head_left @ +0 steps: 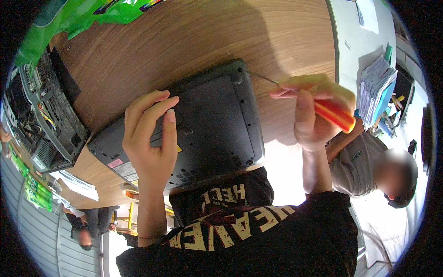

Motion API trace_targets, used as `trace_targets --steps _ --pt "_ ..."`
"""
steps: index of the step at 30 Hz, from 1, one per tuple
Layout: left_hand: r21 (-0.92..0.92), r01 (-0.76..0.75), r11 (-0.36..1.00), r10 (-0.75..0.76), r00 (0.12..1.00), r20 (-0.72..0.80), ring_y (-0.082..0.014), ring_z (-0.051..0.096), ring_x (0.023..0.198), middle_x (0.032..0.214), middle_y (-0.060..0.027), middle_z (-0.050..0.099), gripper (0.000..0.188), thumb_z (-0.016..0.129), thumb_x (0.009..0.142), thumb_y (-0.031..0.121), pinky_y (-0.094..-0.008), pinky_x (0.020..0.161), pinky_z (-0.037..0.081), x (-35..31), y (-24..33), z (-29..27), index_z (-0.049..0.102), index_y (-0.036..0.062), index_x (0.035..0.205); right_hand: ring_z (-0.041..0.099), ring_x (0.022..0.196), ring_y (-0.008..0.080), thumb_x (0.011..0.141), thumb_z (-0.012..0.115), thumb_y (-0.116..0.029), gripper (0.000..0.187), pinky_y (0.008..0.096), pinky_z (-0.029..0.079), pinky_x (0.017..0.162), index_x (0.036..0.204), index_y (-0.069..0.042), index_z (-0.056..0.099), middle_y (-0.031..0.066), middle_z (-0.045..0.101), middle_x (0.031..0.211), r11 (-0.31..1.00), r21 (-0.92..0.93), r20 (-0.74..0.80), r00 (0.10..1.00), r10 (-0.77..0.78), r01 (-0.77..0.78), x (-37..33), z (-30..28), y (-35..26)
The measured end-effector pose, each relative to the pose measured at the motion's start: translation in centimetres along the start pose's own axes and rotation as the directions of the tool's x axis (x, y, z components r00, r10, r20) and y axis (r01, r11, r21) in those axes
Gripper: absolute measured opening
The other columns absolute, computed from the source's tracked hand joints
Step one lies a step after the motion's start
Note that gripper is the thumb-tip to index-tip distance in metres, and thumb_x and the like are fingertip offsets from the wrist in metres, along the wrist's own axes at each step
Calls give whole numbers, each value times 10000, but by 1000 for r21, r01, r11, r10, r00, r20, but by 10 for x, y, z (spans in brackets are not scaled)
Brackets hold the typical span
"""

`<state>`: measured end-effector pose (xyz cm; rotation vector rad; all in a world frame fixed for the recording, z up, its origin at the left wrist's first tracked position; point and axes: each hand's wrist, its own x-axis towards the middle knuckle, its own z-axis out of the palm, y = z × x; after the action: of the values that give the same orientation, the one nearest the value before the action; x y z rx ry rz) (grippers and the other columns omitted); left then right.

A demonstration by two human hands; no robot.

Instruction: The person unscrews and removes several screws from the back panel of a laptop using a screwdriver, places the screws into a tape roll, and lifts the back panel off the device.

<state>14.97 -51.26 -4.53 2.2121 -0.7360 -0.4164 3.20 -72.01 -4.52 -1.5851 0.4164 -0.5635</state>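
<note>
A black laptop (pixel 210 120) lies upside down on the wooden table, its bottom cover and screw holes facing up. Over its left half is my left hand (pixel 152 134), fingers loosely bent and apart, holding nothing; whether the fingertips touch the cover I cannot tell. My right hand (pixel 316 108), to the right of the laptop, grips a screwdriver (pixel 339 116) with a red and yellow handle. Its thin shaft slants left, with the tip at or close to the laptop's far right corner; whether it sits in a screw hole is too small to see.
An opened computer case (pixel 48 111) with loose wires stands at the left. Green plastic packaging (pixel 83 18) covers the far left corner. Stacked papers (pixel 376 85) lie on a white surface at the right, with one person (pixel 360 161) beside it. Another person (pixel 94 226) is at the lower left.
</note>
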Motion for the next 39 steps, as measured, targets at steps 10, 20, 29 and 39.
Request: trace_targets --steps 10,20,29,39 --pt "13 -37 999 37 999 18 -252 585 890 961 -101 617 162 586 772 -23 -334 788 449 6 7 -2 657 42 902 605 663 236 643 650 -116 250 284 510 501 868 -57 559 161 570 882 773 -377 567 787 -243 510 4 9 -23" --pt "12 -13 1000 13 1000 0 -250 587 890 961 -99 618 152 578 787 -15 -326 776 454 1 -1 -9 655 41 907 614 677 271 647 683 -44 263 288 521 503 846 -37 511 194 586 875 748 -369 515 791 -329 552 -4 11 -19" --pt "15 -19 1000 19 1000 6 -251 587 890 957 -96 621 146 582 790 -8 -326 780 451 3 -2 -9 657 47 903 629 692 296 640 727 -38 315 306 525 525 857 -19 499 226 607 881 774 -323 603 749 -277 546 4 4 -24" --pt "41 -36 999 35 999 20 -251 587 880 950 -100 621 142 584 791 -1 -327 776 452 6 -4 -10 657 48 902 627 730 194 739 640 -55 189 272 513 573 890 -57 526 133 626 868 880 -447 635 750 186 161 38 -5 -56"
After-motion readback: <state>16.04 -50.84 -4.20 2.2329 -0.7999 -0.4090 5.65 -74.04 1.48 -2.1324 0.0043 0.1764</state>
